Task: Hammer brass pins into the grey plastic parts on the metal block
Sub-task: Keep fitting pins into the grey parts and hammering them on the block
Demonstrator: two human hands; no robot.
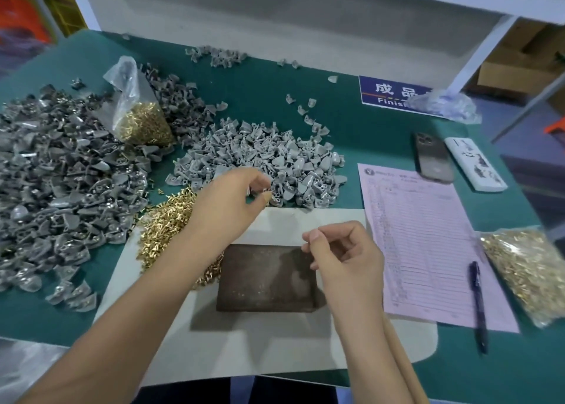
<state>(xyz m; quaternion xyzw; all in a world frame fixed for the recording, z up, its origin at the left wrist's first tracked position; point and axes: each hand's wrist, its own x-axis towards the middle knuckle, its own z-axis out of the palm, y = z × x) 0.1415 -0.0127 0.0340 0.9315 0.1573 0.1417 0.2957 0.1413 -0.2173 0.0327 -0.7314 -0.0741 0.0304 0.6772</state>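
Head view: big darker grey heap [58, 174] lying far left of the fingers, loose brass pins [165, 223] sitting just under the left wrist; left hand [227, 203] pinching a small grey plastic part [265, 189] at the near edge of the lighter grey pile [260, 155]; metal block [269, 276] sitting bare below the fingers; right hand [342, 250] curling, thumb pressing forefinger, cannot tell what it's pinching, wooden handle [403, 367] showing under its wrist
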